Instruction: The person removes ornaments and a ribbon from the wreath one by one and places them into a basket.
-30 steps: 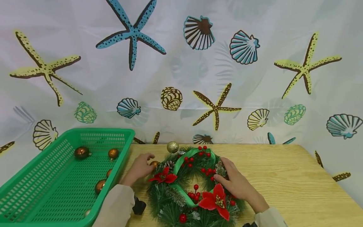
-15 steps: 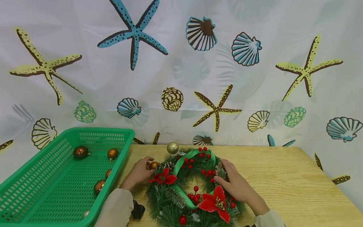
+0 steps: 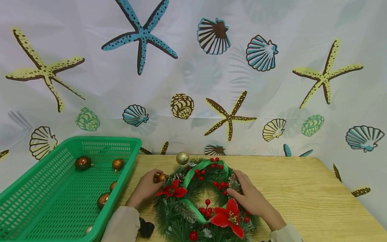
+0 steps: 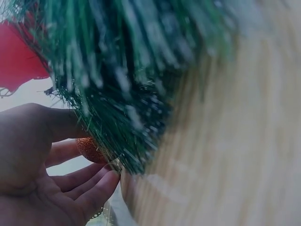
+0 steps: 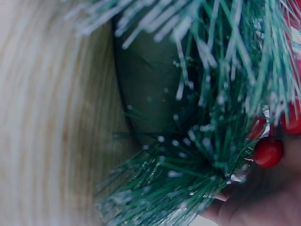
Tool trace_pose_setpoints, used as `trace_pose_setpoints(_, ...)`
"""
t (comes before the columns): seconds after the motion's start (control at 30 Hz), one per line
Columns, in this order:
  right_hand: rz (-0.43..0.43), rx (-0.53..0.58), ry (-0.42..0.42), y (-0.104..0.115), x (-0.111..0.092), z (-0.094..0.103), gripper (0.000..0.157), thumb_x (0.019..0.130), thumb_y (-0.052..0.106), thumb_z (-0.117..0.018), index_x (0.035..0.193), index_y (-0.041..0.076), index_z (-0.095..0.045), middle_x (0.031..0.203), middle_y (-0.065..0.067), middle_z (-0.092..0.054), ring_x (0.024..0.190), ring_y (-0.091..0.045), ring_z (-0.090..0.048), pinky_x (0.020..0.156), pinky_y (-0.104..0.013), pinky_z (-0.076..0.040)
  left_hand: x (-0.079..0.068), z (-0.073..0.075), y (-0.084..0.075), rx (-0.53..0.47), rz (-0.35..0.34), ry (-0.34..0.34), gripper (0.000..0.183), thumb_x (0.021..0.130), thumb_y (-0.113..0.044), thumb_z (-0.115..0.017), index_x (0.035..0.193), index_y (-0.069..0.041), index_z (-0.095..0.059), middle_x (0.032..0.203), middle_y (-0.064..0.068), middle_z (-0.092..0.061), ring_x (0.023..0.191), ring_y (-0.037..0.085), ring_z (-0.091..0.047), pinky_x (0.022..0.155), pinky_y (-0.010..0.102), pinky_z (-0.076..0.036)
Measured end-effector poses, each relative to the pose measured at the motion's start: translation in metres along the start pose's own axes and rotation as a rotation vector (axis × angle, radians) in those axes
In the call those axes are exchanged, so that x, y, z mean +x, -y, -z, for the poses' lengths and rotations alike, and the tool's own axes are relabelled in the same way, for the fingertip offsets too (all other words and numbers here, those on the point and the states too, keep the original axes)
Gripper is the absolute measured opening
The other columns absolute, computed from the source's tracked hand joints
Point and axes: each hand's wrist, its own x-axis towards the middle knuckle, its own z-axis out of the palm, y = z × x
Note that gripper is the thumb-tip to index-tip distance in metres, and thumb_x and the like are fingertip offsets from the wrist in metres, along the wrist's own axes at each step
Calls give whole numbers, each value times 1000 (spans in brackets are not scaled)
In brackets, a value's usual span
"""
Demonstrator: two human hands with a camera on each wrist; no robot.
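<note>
A green Christmas wreath (image 3: 181, 208) with red poinsettias, berries, pine cones and a green ribbon lies on the table in the head view. At its upper left edge my left hand (image 3: 146, 185) has thumb and fingers curled round an orange glitter bauble (image 3: 162, 177). The left wrist view shows that bauble (image 4: 90, 149) between thumb and fingers, partly hidden by needles. My right hand (image 3: 252, 198) grips the wreath's right side, thumb on top near the berries; its other fingers are mostly hidden. A gold bauble (image 3: 182, 158) sits at the wreath's far edge.
A green plastic basket (image 3: 137, 151) stands to the left, close to my left forearm. Inside lie several baubles, among them a large brown one (image 3: 83, 163). The wooden table (image 3: 302, 191) extends to the right, and a patterned curtain (image 3: 163, 80) hangs behind it.
My left fingers have curled further round the orange bauble, which has shifted slightly left and towards me. My right hand stays on the wreath.
</note>
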Motion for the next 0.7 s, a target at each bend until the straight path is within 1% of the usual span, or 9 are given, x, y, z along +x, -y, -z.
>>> trace_pose_setpoints(0.2,4,-10,-4,-1,0,1,75,98,43,-48,153,5,-15,157,-22,-16,139,-44,-28,106,-61,-30,0,-1,0,-5,2,-20,36,87,-3,-60,121,8,-54,104,21,-64,89,28,-62,74,42,-52)
trace_pose_setpoints(0.37,-2,-14,-10,-2,-1,-1,74,98,43,-48,153,6,-15,157,-22,-16,139,-44,-28,106,-61,-30,-1,-1,0,-12,1,-16,36,87,-3,-60,121,8,-54,102,20,-64,87,26,-62,73,41,-51)
trace_pose_setpoints(0.53,3,-20,-13,-2,-1,0,73,98,41,-48,153,5,-15,156,-22,-16,139,-44,-28,106,-61,-30,0,0,0,-15,0,-11,36,88,-4,-59,122,7,-53,107,22,-63,93,30,-62,76,43,-52)
trace_pose_setpoints(0.7,9,-18,-7,-1,-1,0,73,99,41,-48,153,5,-14,156,-22,-16,140,-44,-27,107,-61,-30,0,0,-3,-8,1,-25,36,89,-6,-59,122,6,-53,112,23,-61,95,32,-61,77,44,-52)
